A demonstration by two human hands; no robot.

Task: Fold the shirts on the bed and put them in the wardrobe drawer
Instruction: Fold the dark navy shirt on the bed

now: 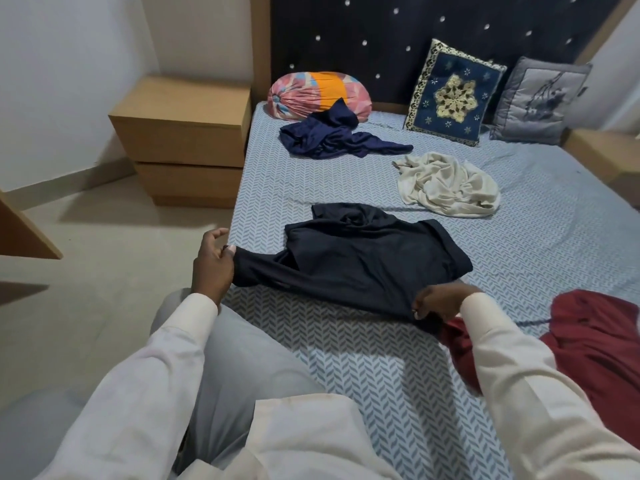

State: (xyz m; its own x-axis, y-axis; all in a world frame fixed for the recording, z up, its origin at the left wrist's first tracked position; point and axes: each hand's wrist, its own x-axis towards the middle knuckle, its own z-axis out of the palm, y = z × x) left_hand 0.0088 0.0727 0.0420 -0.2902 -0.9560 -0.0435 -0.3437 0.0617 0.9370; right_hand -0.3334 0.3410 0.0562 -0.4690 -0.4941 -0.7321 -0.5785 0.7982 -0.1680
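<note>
The black shirt (367, 261) lay near the bed's (398, 382) front left edge. The left hand (212, 265) pinched its left end; the right hand (438, 301) gripped its near hem. Navy (329, 138), cream (446, 185) and maroon (595, 344) shirts lay crumpled on the patterned sheet. A wooden nightstand (183, 140) stood left.

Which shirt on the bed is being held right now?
The black shirt, gripped by the left hand and right hand; the navy shirt, cream shirt and maroon shirt lie crumpled, unheld.
</note>
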